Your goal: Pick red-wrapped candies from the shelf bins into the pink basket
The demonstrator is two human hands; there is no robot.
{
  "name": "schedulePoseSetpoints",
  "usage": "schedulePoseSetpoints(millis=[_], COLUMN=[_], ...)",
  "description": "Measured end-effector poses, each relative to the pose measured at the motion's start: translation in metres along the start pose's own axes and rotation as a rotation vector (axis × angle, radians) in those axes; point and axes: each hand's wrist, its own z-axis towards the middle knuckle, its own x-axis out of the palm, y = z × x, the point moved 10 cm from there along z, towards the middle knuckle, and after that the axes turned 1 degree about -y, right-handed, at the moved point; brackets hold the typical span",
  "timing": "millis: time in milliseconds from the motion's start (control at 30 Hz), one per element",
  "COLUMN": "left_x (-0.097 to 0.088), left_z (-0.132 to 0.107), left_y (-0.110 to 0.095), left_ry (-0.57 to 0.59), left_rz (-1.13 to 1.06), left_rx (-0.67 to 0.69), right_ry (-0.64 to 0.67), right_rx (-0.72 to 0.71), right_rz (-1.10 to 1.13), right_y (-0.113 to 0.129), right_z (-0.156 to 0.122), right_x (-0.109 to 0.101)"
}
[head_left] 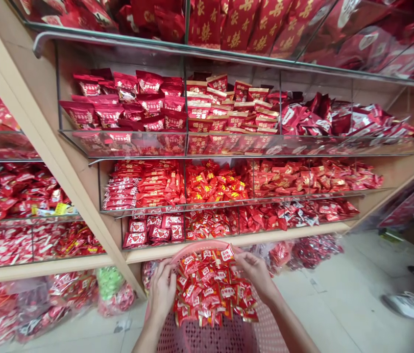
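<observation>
A pink perforated plastic basket (270, 326) stands low in front of me, below the shelves. A heap of small red candy packets (207, 289) with white labels fills its far part, and the holed bottom shows nearer to me. My left hand (161, 288) is closed on the left side of the basket rim, its thumb toward the packets. Over the right side of the basket, my right hand (257, 275) pinches a small red-and-white candy packet (227, 253) between thumb and fingers.
Glass-fronted shelves ahead hold gold-and-red packets (232, 110), red bags (85, 115) and heart-patterned packets (160, 233). A wooden upright (56, 162) stands left. Filled plastic bags (113, 289) lie on the tiled floor (324, 314). At right is a shoe (410, 305).
</observation>
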Motion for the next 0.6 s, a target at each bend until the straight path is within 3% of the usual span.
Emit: schedulePoseSetpoints(millis=[233, 367, 600], left_x=[-0.001, -0.002, -0.004], left_z=[0.0, 0.0, 0.0], left_y=[-0.002, -0.002, -0.002], left_ry=[-0.002, 0.001, -0.009], left_rz=[-0.004, -0.015, -0.04], left_rx=[-0.004, -0.02, -0.03], right_ry=[0.028, 0.148, 0.298], right_rx=[-0.226, -0.174, -0.028], right_rz=[-0.421, -0.362, -0.177], right_y=[0.032, 0.039, 0.031], right_z=[0.015, 0.018, 0.029], right_x=[-0.035, -0.034, -0.014])
